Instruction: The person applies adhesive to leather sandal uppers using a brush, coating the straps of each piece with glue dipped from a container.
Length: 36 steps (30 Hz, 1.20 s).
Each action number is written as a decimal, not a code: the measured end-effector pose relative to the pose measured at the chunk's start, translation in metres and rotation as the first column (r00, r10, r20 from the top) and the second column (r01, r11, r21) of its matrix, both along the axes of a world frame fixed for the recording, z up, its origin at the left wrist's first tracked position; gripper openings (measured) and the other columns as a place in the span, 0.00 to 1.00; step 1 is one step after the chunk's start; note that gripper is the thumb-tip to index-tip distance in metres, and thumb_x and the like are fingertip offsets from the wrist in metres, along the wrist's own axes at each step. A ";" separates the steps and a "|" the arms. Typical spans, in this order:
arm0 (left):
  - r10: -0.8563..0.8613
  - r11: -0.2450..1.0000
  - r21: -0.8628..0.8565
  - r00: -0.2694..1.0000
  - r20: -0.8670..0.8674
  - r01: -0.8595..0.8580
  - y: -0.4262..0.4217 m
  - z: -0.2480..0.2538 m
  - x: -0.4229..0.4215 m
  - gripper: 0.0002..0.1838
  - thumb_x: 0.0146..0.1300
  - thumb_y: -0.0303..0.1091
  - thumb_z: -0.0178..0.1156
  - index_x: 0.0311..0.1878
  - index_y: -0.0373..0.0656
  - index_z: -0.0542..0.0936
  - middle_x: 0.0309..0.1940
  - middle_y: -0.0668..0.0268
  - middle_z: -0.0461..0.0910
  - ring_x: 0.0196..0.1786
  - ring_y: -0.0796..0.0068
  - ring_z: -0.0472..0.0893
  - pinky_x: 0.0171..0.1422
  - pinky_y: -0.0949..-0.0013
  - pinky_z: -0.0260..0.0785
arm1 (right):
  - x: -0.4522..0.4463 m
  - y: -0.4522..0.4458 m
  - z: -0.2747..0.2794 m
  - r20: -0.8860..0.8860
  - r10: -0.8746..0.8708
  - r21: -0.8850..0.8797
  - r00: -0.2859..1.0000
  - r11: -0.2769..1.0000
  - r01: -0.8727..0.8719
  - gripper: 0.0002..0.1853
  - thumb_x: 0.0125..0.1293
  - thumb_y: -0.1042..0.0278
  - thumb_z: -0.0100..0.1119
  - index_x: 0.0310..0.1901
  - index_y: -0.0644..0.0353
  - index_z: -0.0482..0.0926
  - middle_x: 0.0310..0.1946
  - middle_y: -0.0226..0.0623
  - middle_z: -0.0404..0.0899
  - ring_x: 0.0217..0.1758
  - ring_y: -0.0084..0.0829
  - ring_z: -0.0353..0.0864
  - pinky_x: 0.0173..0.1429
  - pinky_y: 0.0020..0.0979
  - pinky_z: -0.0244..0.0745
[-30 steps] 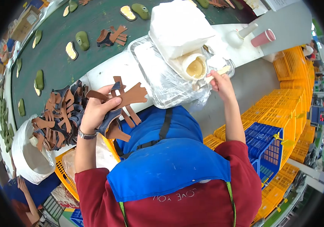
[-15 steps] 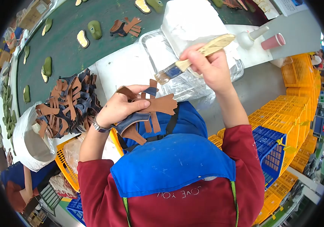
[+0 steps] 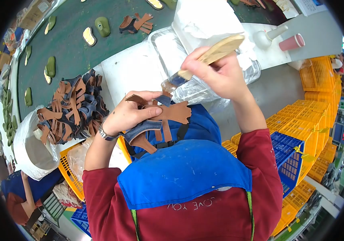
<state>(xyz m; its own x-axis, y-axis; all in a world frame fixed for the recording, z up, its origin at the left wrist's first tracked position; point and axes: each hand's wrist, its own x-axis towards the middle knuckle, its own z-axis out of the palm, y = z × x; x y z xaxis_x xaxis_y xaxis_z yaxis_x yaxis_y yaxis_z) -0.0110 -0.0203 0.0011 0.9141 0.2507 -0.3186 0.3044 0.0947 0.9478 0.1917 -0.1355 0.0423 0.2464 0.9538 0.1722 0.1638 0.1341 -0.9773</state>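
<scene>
My left hand [image 3: 133,110] is closed on a brown and navy sandal upper [image 3: 172,113], its straps fanning out above my lap. In my right hand [image 3: 220,74] is a wooden-handled paintbrush [image 3: 217,50], gripped by the handle. The brush's bristles point down and left, at the upper's top strap; whether they touch it I cannot tell. A pile of similar sandal uppers [image 3: 73,108] lies to the left of my left hand. Past my right hand, a white container [image 3: 204,24] stands in a plastic-wrapped tray [image 3: 162,40].
Green and cream sole pieces [image 3: 102,26] and another upper [image 3: 136,24] lie on the green conveyor surface [image 3: 67,44]. A white bottle [image 3: 263,39] and pink cup [image 3: 291,42] stand at right. Yellow crates [image 3: 296,116] and a blue crate [image 3: 286,160] flank me. Another person's arm [image 3: 28,193] shows lower left.
My right hand has moved down and left, bringing the bristles to the upper's top strap. My left hand keeps its hold on the upper. Soles on the green surface have shifted slightly.
</scene>
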 end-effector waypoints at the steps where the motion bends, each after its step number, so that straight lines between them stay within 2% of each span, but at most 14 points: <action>1: 0.009 0.999 0.041 1.000 0.010 -0.010 -0.001 -0.001 0.000 0.18 0.56 0.32 0.60 0.47 0.31 0.74 0.22 0.71 0.73 0.27 0.86 0.69 0.32 0.79 0.63 | 0.000 0.002 -0.002 0.081 -0.011 -0.017 0.997 1.000 0.012 0.06 0.58 0.72 0.56 0.31 0.66 0.78 0.26 0.30 0.78 0.30 0.16 0.73 0.33 0.19 0.67; 3: 0.024 0.992 0.120 0.999 0.031 -0.028 -0.003 -0.004 0.001 0.16 0.58 0.35 0.58 0.43 0.31 0.76 0.22 0.72 0.72 0.27 0.86 0.69 0.32 0.79 0.63 | 0.000 0.009 -0.009 0.241 -0.030 -0.049 0.970 0.998 0.043 0.06 0.59 0.72 0.55 0.31 0.67 0.78 0.27 0.30 0.78 0.30 0.17 0.74 0.33 0.19 0.67; 6: -0.005 1.000 0.020 1.000 0.014 0.005 0.006 -0.008 0.000 0.17 0.62 0.40 0.52 0.35 0.32 0.77 0.21 0.72 0.72 0.27 0.86 0.69 0.32 0.80 0.62 | 0.009 0.016 -0.023 0.112 -0.200 0.098 0.973 0.977 0.189 0.08 0.58 0.68 0.57 0.31 0.65 0.78 0.21 0.26 0.75 0.23 0.13 0.68 0.26 0.17 0.63; 7: -0.011 0.998 0.061 1.000 0.022 0.009 0.006 -0.005 -0.001 0.18 0.65 0.43 0.47 0.34 0.34 0.75 0.21 0.73 0.72 0.26 0.86 0.69 0.32 0.81 0.62 | 0.012 0.016 -0.021 0.059 -0.209 0.099 0.976 0.974 0.203 0.09 0.58 0.67 0.57 0.31 0.66 0.78 0.22 0.26 0.76 0.24 0.13 0.69 0.28 0.17 0.63; 10: 0.120 0.976 -0.167 0.983 -0.140 -0.143 0.000 0.012 0.003 0.18 0.65 0.43 0.47 0.38 0.36 0.75 0.23 0.73 0.73 0.26 0.87 0.69 0.32 0.80 0.63 | 0.016 0.012 -0.004 -0.114 -0.175 0.065 0.978 0.981 0.183 0.09 0.59 0.68 0.56 0.31 0.66 0.78 0.23 0.26 0.76 0.27 0.14 0.70 0.29 0.17 0.64; 14: -0.027 0.938 -0.347 0.987 -0.157 -0.029 0.006 0.013 0.003 0.17 0.65 0.43 0.47 0.40 0.37 0.74 0.27 0.71 0.75 0.26 0.88 0.71 0.29 0.81 0.63 | 0.005 0.013 0.006 -0.144 -0.046 0.160 0.988 0.985 0.069 0.07 0.59 0.69 0.56 0.31 0.65 0.78 0.23 0.26 0.76 0.26 0.13 0.69 0.28 0.17 0.63; 17: -0.013 0.933 -0.359 0.991 -0.134 -0.037 0.000 0.015 0.006 0.17 0.63 0.42 0.48 0.41 0.36 0.74 0.20 0.69 0.73 0.17 0.84 0.71 0.18 0.81 0.61 | -0.007 0.018 -0.006 -0.038 0.022 0.180 0.999 0.984 -0.014 0.06 0.59 0.71 0.54 0.30 0.66 0.77 0.22 0.27 0.75 0.23 0.13 0.66 0.27 0.16 0.60; 18: -0.013 0.935 -0.352 0.990 -0.140 -0.037 -0.001 0.014 0.006 0.17 0.63 0.42 0.48 0.40 0.36 0.73 0.18 0.67 0.73 0.13 0.82 0.71 0.14 0.81 0.60 | -0.007 0.018 -0.007 0.039 0.038 0.122 0.999 0.992 -0.042 0.06 0.59 0.72 0.55 0.30 0.66 0.77 0.23 0.28 0.76 0.24 0.14 0.68 0.28 0.16 0.61; 20: 0.038 0.948 -0.313 0.997 -0.063 -0.056 -0.004 -0.004 0.004 0.17 0.63 0.42 0.48 0.41 0.35 0.74 0.17 0.67 0.73 0.13 0.81 0.71 0.14 0.81 0.61 | -0.006 0.020 -0.007 0.189 0.084 -0.002 0.978 0.996 -0.086 0.05 0.58 0.73 0.55 0.30 0.66 0.77 0.25 0.29 0.77 0.26 0.15 0.70 0.29 0.17 0.64; 24: 0.059 0.944 -0.324 0.998 -0.019 -0.062 -0.004 -0.014 0.004 0.18 0.62 0.41 0.49 0.44 0.34 0.75 0.18 0.66 0.74 0.13 0.82 0.71 0.14 0.82 0.61 | -0.001 0.022 -0.013 0.132 0.014 0.075 0.991 0.997 -0.025 0.05 0.58 0.74 0.56 0.30 0.66 0.77 0.26 0.30 0.77 0.27 0.15 0.71 0.30 0.17 0.64; 27: -0.086 0.885 -0.465 0.984 -0.154 0.004 0.004 0.011 0.005 0.18 0.62 0.41 0.50 0.44 0.34 0.76 0.21 0.66 0.75 0.14 0.83 0.71 0.15 0.81 0.61 | 0.001 0.020 -0.003 0.084 0.012 0.121 0.996 0.992 -0.022 0.04 0.58 0.75 0.55 0.31 0.66 0.77 0.26 0.31 0.77 0.27 0.16 0.72 0.31 0.18 0.65; 30: -0.110 0.903 -0.429 0.984 -0.142 0.039 0.004 0.020 0.007 0.18 0.61 0.41 0.51 0.45 0.34 0.75 0.22 0.65 0.75 0.13 0.82 0.71 0.14 0.81 0.61 | -0.001 0.017 0.002 0.062 0.091 0.116 0.994 0.988 -0.098 0.04 0.58 0.74 0.55 0.31 0.65 0.78 0.26 0.32 0.77 0.28 0.16 0.72 0.31 0.19 0.65; 34: -0.115 0.893 -0.448 0.985 -0.128 0.046 0.002 0.011 0.005 0.19 0.61 0.41 0.50 0.48 0.34 0.71 0.21 0.63 0.75 0.12 0.80 0.71 0.12 0.81 0.60 | -0.002 0.028 -0.011 0.243 0.120 0.020 0.962 0.991 -0.129 0.06 0.57 0.70 0.57 0.29 0.63 0.77 0.18 0.25 0.72 0.22 0.14 0.67 0.24 0.19 0.60; 36: -0.094 0.884 -0.467 0.990 -0.107 0.034 0.003 0.010 0.003 0.20 0.61 0.40 0.49 0.50 0.34 0.69 0.22 0.61 0.76 0.13 0.77 0.73 0.12 0.81 0.62 | 0.001 0.031 -0.013 0.186 0.036 0.074 0.982 0.996 -0.050 0.07 0.57 0.68 0.58 0.30 0.64 0.78 0.19 0.25 0.73 0.22 0.13 0.67 0.24 0.18 0.60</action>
